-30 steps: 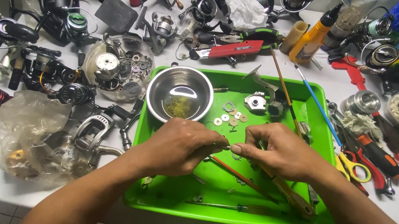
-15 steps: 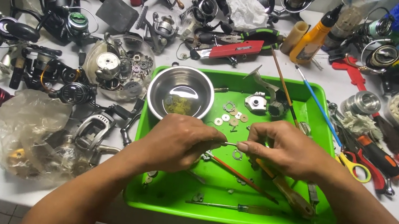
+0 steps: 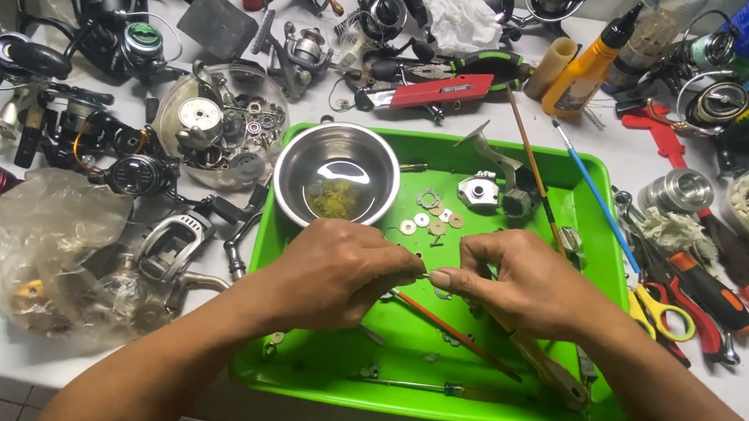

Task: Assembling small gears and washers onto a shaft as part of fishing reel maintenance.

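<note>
Both hands have drawn closer together since a second ago, meeting over the middle of the green tray [image 3: 600, 193]. We see the left hand [image 3: 334, 270] and right hand [image 3: 514, 285] pinching, fingertip to fingertip, a small thin metal part [image 3: 425, 275]; it is too tiny to identify, perhaps a pin or spring. Such a piece looks light, stiff and easy to drop, best taken at its ends with the fingertips. Each grip is narrow, thumb and forefinger closed on the part. Behind them, toward the tray's far left corner, stands a steel bowl [image 3: 337, 174], with loose washers [image 3: 434, 219] scattered just beside it.
</note>
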